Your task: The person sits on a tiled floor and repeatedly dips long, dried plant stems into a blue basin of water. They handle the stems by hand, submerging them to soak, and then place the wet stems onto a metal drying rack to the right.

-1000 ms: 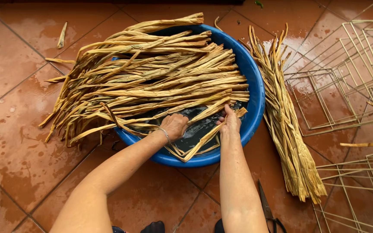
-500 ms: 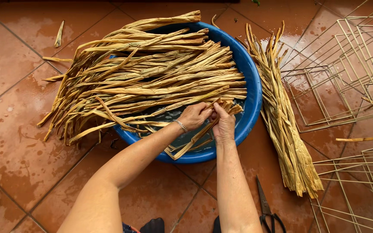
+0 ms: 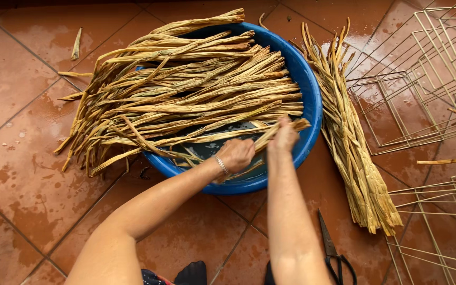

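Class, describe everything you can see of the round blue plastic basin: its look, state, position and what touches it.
The round blue plastic basin sits on wet reddish floor tiles. It is wide and shallow, with dark water showing near its front. Long tan dried fibre strips lie across it, overhanging its left rim. The left hand and right hand grip strips over its front part. A second bundle of strips lies beside its right wall.

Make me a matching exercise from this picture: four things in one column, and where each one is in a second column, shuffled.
Things:
1. blue basin
2. scissors
3. wire frames
4. loose bundle of strips

Places:
A. on the tiles at the far right
B. lying on the floor just right of the basin
C. under the big pile of strips
D. on the floor beside the right forearm

Pairs: 1-C, 2-D, 3-A, 4-B
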